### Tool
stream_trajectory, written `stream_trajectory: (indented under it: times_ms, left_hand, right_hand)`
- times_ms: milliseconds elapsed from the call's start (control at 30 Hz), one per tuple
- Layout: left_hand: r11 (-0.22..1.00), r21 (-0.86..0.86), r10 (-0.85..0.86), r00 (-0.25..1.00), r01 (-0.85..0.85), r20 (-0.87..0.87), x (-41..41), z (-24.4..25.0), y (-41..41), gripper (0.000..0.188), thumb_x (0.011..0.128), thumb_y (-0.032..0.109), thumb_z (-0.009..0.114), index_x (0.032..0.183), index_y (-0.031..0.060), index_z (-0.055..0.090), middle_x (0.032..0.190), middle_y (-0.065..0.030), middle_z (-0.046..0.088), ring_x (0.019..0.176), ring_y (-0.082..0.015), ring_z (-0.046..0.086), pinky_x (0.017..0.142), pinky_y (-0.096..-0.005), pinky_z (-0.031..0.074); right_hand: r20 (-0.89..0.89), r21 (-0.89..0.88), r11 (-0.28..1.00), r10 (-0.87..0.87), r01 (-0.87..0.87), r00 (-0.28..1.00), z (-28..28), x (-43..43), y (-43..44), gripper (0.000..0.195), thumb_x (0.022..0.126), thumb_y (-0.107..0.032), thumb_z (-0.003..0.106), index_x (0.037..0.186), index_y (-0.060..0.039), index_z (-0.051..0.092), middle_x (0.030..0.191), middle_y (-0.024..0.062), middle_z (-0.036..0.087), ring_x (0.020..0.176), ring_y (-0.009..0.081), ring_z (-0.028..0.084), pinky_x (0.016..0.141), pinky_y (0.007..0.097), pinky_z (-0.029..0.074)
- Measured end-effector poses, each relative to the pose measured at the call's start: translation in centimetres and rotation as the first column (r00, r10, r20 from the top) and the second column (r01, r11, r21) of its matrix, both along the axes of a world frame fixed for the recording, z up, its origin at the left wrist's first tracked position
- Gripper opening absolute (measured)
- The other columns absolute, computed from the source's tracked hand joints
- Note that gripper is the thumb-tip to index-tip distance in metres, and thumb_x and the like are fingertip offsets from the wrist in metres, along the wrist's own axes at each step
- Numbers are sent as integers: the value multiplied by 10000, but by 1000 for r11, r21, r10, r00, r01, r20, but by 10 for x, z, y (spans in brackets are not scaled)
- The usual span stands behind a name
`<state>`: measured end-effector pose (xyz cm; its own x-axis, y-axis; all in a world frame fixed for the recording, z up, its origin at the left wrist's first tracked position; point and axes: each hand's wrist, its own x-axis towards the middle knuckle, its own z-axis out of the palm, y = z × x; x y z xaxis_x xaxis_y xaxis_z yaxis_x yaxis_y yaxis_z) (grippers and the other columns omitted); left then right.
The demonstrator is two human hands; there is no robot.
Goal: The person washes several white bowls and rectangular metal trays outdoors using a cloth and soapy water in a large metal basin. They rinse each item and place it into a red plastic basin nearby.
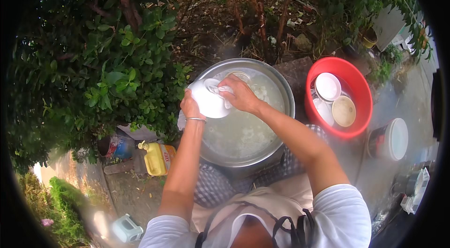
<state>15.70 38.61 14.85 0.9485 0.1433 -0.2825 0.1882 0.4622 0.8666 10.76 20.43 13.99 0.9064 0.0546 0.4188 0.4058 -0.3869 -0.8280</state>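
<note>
My left hand (191, 105) grips the rim of a white bowl (213, 106), whose footed underside faces up. My right hand (242, 95) holds a wet white cloth (225, 94) against the bowl near its foot. Both hands are over the left part of a large round metal basin (290, 107) of cloudy, sudsy water. Another round dish (241, 75) shows partly in the water behind my right hand. The fingers of my left hand are partly hidden by the bowl.
To the right is a red plastic tub (366, 107) with several dishes in water. A white bucket (398, 139) stands beyond it. A yellow jug (155, 158) with a pump top stands left of the basin. Leafy bushes (119, 82) crowd the left side, and thin trunks rise behind the basin.
</note>
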Motion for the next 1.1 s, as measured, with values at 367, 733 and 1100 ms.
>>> stream_trajectory:
  times_ms: [367,733,1100]
  left_hand:
    - [833,409,-413,911,374,7,-34,-16,-28,338,999,272,528,953,-42,643,866,-82,633,722,-161,602,661,-328,491]
    - [992,129,-29,959,-8,283,-38,4,-53,456,1033,382,460,1080,-49,599,1026,-103,657,870,-159,628,761,-330,523]
    - [966,70,-257,940,247,225,-65,-6,-81,477,1021,418,472,1260,6,509,1223,-101,607,1073,-197,622,913,-372,522]
  right_hand:
    - [-183,38,999,-6,13,983,6,22,3,338,913,-276,534,1165,-73,630,1167,164,559,1095,344,528,956,408,411]
    - [-586,810,145,251,569,770,-42,28,12,422,995,-332,389,1227,-2,513,1145,140,589,1026,271,600,884,426,489]
    - [-568,821,-10,99,571,817,-98,60,-36,455,985,-308,442,1266,48,475,1219,166,566,1062,298,600,890,442,509]
